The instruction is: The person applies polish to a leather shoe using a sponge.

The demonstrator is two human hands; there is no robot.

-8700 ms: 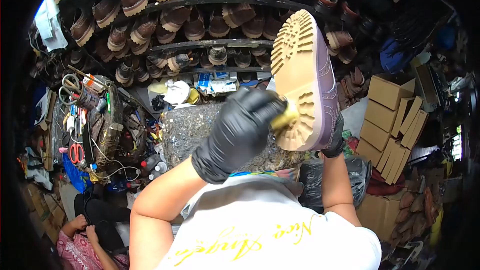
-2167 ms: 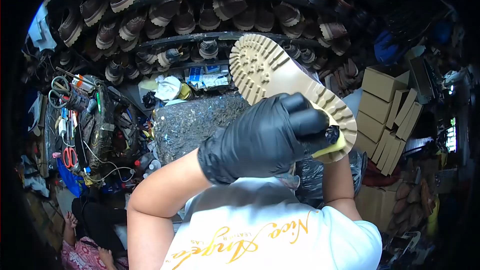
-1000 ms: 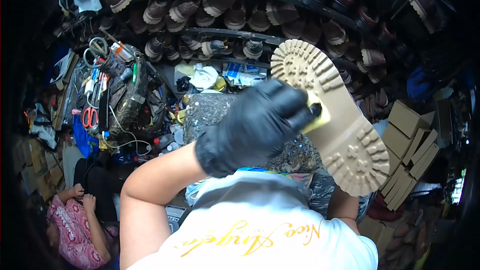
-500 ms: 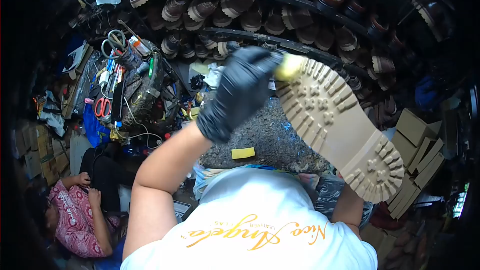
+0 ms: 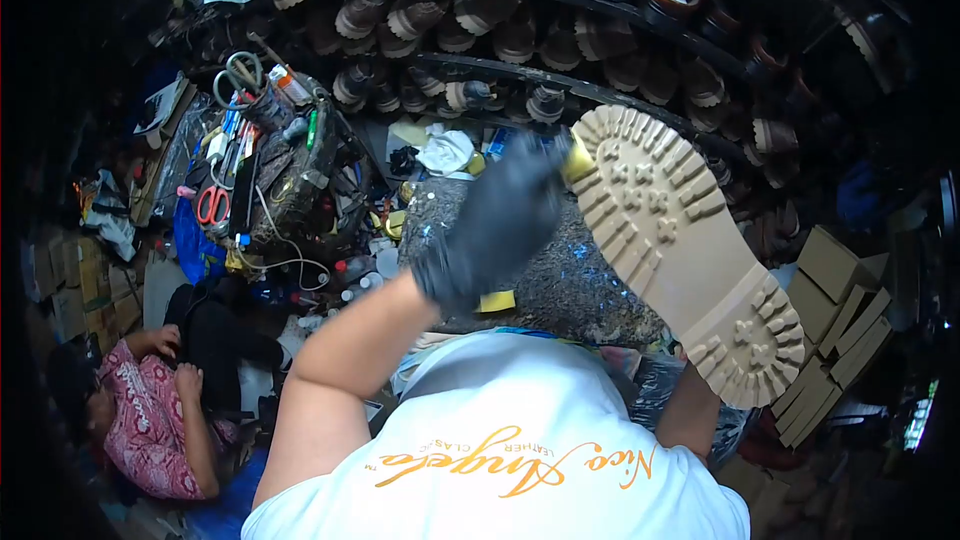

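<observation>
A black glove covers my left hand (image 5: 505,215), whose fingers pinch a small yellow sponge (image 5: 578,158). The sponge presses against the left edge of a tan lugged shoe sole (image 5: 690,250), close to its toe end. The sole is held up at a tilt with its tread facing me, toe upper left and heel lower right. My right forearm (image 5: 690,410) runs up behind the heel, and the right hand supporting the sole is hidden by it. Below my left hand, a yellow strip (image 5: 497,301) lies on the dark, rough work surface (image 5: 590,290), partly covered by the glove.
Shelves of brown shoes (image 5: 485,10) curve across the back. To the left, a cluttered stand (image 5: 270,170) holds pens, red-handled scissors (image 5: 213,205) and a cable. Another person (image 5: 160,410) sits at lower left. Cardboard boxes (image 5: 830,280) are stacked at right.
My left hand has moved slightly right and down along the sole's edge with the sponge. The glove now covers part of the yellow strip. The sole has shifted only slightly.
</observation>
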